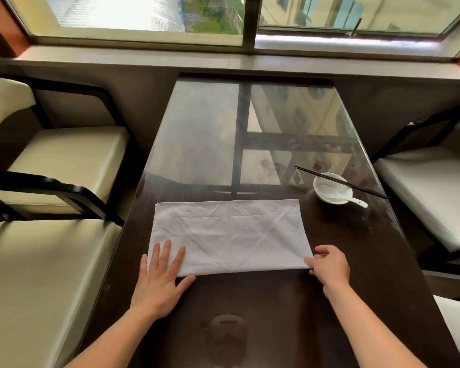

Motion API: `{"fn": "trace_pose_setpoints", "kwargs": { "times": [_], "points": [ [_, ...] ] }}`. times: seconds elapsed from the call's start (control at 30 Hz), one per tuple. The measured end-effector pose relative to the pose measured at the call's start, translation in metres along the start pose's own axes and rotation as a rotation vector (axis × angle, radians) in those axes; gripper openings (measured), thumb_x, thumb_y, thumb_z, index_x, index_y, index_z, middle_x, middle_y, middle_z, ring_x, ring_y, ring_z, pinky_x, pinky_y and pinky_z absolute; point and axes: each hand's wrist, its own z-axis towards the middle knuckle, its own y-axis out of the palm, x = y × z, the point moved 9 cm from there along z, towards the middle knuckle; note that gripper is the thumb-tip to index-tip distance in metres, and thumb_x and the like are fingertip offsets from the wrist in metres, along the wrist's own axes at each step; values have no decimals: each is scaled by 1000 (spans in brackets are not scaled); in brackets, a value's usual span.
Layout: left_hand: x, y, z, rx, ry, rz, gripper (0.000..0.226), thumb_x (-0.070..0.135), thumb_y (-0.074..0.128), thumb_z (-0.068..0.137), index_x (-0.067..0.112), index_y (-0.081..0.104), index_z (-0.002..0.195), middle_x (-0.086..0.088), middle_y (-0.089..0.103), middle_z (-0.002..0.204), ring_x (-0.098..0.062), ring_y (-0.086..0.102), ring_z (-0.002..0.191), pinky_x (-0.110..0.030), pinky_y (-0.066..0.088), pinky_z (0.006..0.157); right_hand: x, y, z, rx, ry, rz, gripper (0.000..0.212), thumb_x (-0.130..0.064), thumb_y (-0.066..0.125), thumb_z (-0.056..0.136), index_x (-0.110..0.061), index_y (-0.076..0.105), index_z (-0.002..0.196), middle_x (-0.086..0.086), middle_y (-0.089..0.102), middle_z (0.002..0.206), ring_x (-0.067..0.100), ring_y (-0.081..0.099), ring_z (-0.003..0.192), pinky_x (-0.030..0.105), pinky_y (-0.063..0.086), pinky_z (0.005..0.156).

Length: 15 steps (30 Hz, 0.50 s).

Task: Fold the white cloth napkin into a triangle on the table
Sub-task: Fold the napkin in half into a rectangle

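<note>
Head view. The white cloth napkin lies flat on the dark, glossy surface as a wide rectangle. Its long edges run from left to right, and two layers show at its far left corner. Faint creases cross the cloth, several of them diagonal.

My left hand rests palm down on the near left corner. Its fingers are straight and spread on the cloth and grasp nothing, and the thumb lies on the bare surface just in front of the near edge.

My right hand is at the near right corner. Its fingers are curled, with the thumb and forefinger pinching the corner of the cloth, which is at most slightly raised. Both forearms reach in from the near edge of the view.

Beyond the far right corner of the napkin, and apart from it, stands a white bowl. A white spoon lies in the bowl with its handle over the rim toward the right. A pair of black chopsticks is laid across the rim.

Cream-cushioned chairs with black frames stand to the left and right of the surface. A window runs along the far wall, and its frame is reflected in the far half of the surface.
</note>
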Motion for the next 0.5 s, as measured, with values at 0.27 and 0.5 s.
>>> {"fn": "trace_pose_setpoints", "kwargs": {
  "times": [0.27,0.5],
  "points": [
    [-6,2,-7,8,66,-5,77,82,-2,81,47,-29,143,5,-40,154,-17,-42,138,-49,-17,119,21,-15,-16,-128,46,50,54,-2,82,78,-16,62,126,5,73,92,25,73,74,42,63,75],
    [-9,-1,-16,47,139,14,79,81,4,84,43,-16,150,2,-29,160,-17,-35,143,-46,-19,118,46,-21,-39,-262,55,76,55,4,78,79,-29,61,119,13,74,85,27,74,71,30,60,55]
  ]
}}
